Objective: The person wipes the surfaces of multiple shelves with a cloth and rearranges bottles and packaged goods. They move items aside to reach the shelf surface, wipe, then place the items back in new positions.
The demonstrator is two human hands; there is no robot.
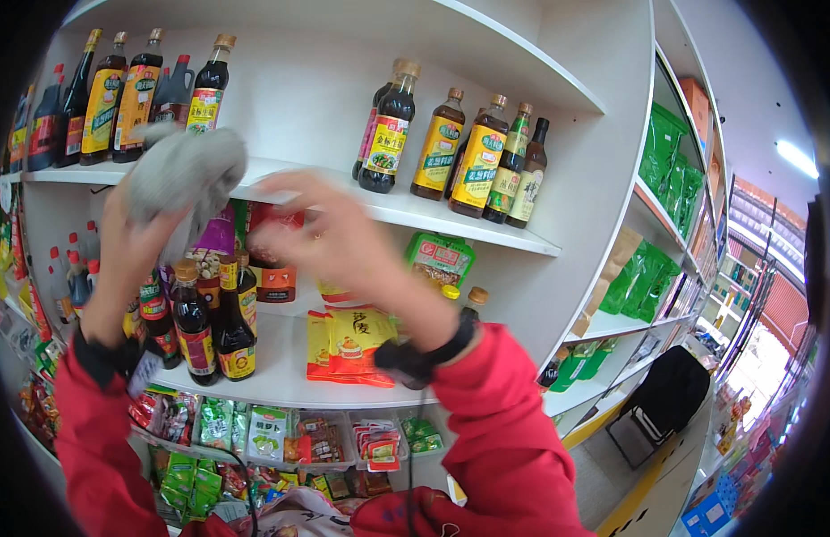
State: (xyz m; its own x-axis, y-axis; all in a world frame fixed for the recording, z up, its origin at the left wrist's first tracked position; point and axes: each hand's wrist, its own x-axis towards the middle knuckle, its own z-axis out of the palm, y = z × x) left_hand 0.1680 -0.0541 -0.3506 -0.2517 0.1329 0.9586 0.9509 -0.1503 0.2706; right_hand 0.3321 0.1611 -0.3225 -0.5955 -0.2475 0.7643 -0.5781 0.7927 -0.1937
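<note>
My left hand [138, 245] grips a bunched grey cloth [186, 168], raised in front of the edge of a white shelf [267, 178]. To its right, my right hand [337, 235] is blurred, its fingers apart and nothing seen in them. Behind the cloth stands a dark sauce bottle with a yellow label [212, 84], partly covered. Another dark sauce bottle [390, 131] stands on the same shelf, right of a bare stretch. Cooking wine bottles [438, 144] are grouped beside it.
The lower shelf holds several sauce bottles [193, 329] and yellow-red food packets [361, 339]. Clear bins below hold small packets [381, 443]. On the right are shelves with green bags [663, 154] and a black chair [666, 396]. A cable [410, 463] hangs before me.
</note>
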